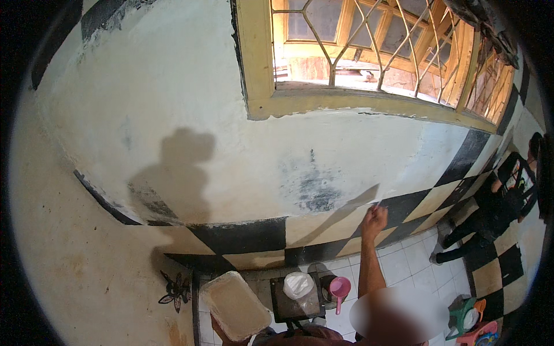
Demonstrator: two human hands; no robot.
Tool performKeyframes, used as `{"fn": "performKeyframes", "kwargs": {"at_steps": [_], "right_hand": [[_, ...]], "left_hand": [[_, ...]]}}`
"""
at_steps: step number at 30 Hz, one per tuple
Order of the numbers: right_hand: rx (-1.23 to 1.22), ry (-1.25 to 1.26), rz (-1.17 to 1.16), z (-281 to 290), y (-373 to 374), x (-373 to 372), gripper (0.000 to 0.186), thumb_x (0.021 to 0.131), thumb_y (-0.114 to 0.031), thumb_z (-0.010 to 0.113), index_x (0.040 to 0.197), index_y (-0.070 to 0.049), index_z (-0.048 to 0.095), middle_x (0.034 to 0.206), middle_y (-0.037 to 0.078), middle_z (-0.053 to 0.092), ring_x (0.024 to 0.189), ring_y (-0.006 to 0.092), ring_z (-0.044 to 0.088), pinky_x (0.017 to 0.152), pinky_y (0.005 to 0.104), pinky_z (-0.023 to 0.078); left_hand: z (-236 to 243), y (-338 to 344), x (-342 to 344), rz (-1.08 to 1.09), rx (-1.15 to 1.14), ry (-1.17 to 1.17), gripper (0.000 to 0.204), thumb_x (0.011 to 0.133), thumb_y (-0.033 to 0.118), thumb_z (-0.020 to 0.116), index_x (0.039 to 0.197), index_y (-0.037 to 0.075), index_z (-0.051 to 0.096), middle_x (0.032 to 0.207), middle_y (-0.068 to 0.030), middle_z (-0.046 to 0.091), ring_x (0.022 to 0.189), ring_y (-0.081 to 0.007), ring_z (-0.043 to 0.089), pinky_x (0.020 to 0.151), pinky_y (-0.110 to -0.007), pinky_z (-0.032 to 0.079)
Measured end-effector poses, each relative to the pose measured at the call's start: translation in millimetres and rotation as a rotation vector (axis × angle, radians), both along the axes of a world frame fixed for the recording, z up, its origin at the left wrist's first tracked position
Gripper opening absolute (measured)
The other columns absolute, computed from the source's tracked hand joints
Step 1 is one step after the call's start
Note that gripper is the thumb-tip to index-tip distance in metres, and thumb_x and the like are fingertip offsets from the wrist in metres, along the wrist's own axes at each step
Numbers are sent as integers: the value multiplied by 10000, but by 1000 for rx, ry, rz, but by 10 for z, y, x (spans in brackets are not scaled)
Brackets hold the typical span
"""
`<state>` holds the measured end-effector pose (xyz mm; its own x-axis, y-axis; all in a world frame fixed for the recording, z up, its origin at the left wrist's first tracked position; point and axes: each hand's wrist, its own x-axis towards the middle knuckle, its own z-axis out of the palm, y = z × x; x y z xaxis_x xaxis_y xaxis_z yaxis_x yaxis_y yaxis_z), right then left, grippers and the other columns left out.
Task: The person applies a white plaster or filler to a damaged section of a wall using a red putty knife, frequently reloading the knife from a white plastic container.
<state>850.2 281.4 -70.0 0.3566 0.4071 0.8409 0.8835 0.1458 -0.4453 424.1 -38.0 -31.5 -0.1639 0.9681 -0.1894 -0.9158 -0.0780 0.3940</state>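
Note:
My right hand (375, 219) is closed against the wall, at the border between the white coating and the black-and-cream checks. A small pale edge shows above its fingers, but I cannot make out what it holds. At the lower left my left hand (221, 333) supports a shallow rectangular tray (235, 305), coated with pale, whitish material. Its fingers are mostly hidden under the tray. Fresh-looking white coating covers much of the wall (358, 144), with a dark patch (320, 187) showing through left of my right hand.
A white plastic bag (298, 285) rests on a dark stool (280, 311), beside a pink dipper (340, 287). Above is a yellow-framed window (346, 98) with a metal grille. A person in dark clothes (496, 213) stands at right, near green and pink plastic stools (461, 317).

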Motion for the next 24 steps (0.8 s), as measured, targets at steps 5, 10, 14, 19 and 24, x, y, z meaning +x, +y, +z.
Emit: {"fn": "performKeyframes", "kwargs": {"at_steps": [5, 10, 14, 19, 24], "right_hand": [[-15, 104, 245, -36, 281, -557, 131, 731, 8, 644, 845, -40, 605, 867, 153, 612, 830, 378, 578, 752, 446, 473], [-261, 11, 673, -667, 126, -2205, 169, 910, -181, 576, 973, -36, 635, 965, 186, 634, 1011, 340, 579, 897, 451, 477], [-149, 73, 1012, -105, -506, -2883, 107, 856, -126, 620, 910, -38, 648, 861, 157, 607, 808, 389, 600, 764, 481, 492], [9, 62, 688, -173, -436, -1872, 51, 828, -87, 629, 852, -45, 612, 814, 150, 593, 776, 364, 580, 704, 457, 480], [25, 84, 121, 473, -134, -277, 95, 797, -25, 626, 747, -2, 548, 745, 165, 543, 716, 373, 546, 629, 453, 433]], "left_hand": [[-423, -152, -150, 21, 60, 265, 853, 844, 684, 534, 1524, 248, 258, 1550, -103, 320, 1364, -389, 381, 1075, -650, 325], [-479, -42, -108, 71, 55, 1030, 870, 838, 688, 539, 1528, 249, 244, 1560, -100, 303, 1372, -394, 365, 1090, -640, 307], [493, 82, 50, 80, 67, 601, 649, 929, 459, 546, 1442, 108, 358, 1357, -130, 518, 1193, -303, 566, 967, -537, 486], [539, 274, 133, -10, -170, -69, 628, 964, 581, 342, 1421, 155, 407, 1327, -89, 550, 1164, -318, 579, 933, -545, 504], [220, 304, 215, -13, -97, -169, 608, 971, 575, 317, 1407, 166, 429, 1307, -96, 564, 1132, -337, 591, 894, -553, 514]]}}
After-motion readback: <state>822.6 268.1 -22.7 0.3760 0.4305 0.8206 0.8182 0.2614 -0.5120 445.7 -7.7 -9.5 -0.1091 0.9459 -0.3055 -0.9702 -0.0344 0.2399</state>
